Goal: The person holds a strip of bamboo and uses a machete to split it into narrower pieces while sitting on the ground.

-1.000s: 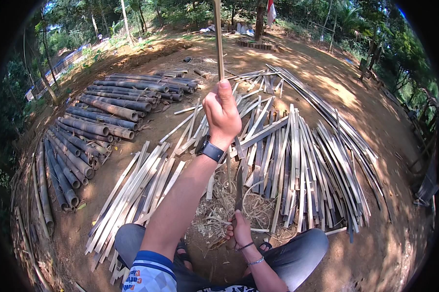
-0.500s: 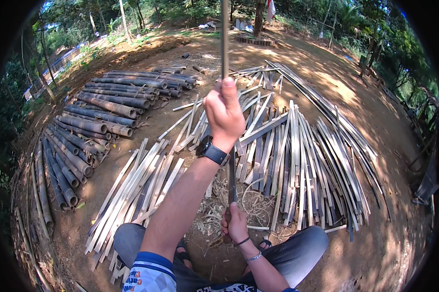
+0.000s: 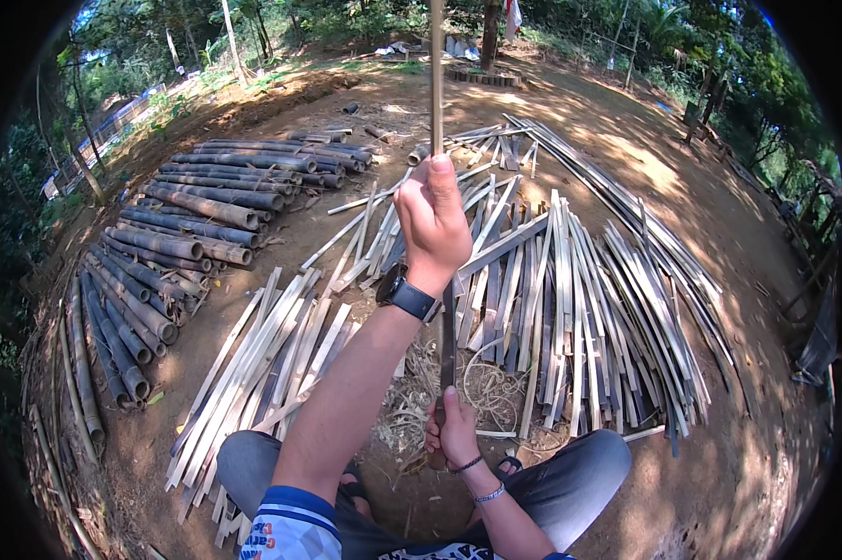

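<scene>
My left hand [image 3: 432, 217], raised in front of me with a dark watch on its wrist, is closed around a narrow bamboo strip [image 3: 437, 79]. The strip stands upright and runs out past the top of the view; its lower part is hidden behind my hand and wrist. Lower down, my right hand [image 3: 456, 431] grips the handle of a long dark-bladed knife [image 3: 448, 350]. The blade points up and away from me, and its tip is hidden by the left wrist. Whether blade and strip touch, I cannot tell.
Split bamboo strips lie piled to the left [image 3: 253, 373] and right [image 3: 580, 317] of my crossed legs. Pale curled shavings [image 3: 412, 397] cover the ground between. Whole dark bamboo poles [image 3: 206, 201] are stacked at the far left, with trees behind.
Both hands keep their grips and nearly the same places. The upright strip's upper end has shifted slightly to the right, and the whole view has tilted a little.
</scene>
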Demonstrator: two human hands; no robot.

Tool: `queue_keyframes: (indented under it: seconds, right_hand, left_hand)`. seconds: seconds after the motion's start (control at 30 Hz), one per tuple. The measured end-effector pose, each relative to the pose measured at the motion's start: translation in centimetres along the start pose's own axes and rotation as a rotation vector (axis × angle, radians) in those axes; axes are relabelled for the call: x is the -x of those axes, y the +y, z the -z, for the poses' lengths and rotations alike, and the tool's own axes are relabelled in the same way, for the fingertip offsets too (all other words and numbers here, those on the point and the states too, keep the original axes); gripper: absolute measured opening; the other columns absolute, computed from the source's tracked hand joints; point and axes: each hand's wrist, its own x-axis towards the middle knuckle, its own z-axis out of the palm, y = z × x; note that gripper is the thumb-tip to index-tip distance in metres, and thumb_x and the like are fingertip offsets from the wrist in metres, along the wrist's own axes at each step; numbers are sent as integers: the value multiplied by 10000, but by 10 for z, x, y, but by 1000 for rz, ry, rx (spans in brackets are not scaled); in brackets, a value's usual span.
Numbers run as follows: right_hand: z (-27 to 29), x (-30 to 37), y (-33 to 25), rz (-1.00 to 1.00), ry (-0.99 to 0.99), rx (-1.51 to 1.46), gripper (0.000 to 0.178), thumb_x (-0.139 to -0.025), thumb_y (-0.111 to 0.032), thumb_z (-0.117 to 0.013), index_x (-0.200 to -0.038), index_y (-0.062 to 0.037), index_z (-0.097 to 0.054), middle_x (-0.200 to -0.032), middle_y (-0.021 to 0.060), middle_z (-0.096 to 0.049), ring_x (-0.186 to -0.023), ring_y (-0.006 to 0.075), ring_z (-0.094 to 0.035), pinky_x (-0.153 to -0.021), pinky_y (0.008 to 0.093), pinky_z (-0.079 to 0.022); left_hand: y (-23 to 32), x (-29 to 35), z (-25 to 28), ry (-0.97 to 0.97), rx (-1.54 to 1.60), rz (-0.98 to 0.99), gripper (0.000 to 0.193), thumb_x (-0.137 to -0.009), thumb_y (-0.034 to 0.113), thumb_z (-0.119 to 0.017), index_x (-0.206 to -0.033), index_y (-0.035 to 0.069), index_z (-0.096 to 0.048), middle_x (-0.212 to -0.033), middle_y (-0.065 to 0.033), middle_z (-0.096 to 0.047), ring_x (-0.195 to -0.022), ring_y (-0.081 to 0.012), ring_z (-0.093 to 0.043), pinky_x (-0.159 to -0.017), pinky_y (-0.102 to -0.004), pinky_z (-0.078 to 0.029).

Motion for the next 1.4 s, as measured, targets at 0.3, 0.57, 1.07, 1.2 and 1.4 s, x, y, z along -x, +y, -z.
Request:
queue_keyframes:
  seconds: [0.3, 0.57, 1.07, 1.2, 1.4]
  right_hand:
    - [-6, 25, -118, 173, -110, -230, 533, -988, -508, -345, -861, -6, -472, -541, 39, -420, -380, 110, -392, -360, 258, -351]
    - [-12, 4, -20, -103, -55, 28, 529, -988, -505, -354, -815, -22, -482, -509, 17, -398, -350, 107, -366, -347, 256, -339]
    - [-6, 4, 11, -30, 19, 230, 509, -990, -473, -385, -777, -18, -471, -504, 15, -411, -357, 102, -371, -347, 248, -313]
    - [-8, 8, -44, -14, -63, 76, 519, -992, -477, -370, -790, -12, -477, -514, 16, -413, -360, 93, -375, -341, 247, -329]
    - [-29, 21, -84, 181, -34, -84, 481, -998, -425, -390, -772, -10, -481, -508, 19, -425, -369, 101, -409, -348, 245, -334]
  left_hand:
    - [4, -1, 19, 14, -73, 6, 549, -1001, 510, -299, -620, 117, -247, -563, 53, -226, -466, -56, -226, -432, -253, -153]
    - [7, -7, 17, 21, -7, -15, 537, -1002, 512, -290, -631, 130, -229, -580, 56, -204, -467, -51, -222, -427, -241, -146]
    - [9, -2, 6, 48, 52, 9, 532, -999, 513, -303, -639, 125, -239, -583, 55, -216, -468, -49, -227, -428, -240, -149]
    - [10, -1, 19, 8, -32, 12, 532, -1000, 516, -290, -643, 124, -240, -590, 53, -227, -470, -46, -228, -428, -239, -150]
    - [5, 2, 14, 2, -64, 7, 534, -1003, 500, -302, -634, 120, -242, -582, 56, -218, -471, -45, -228, -432, -249, -143]
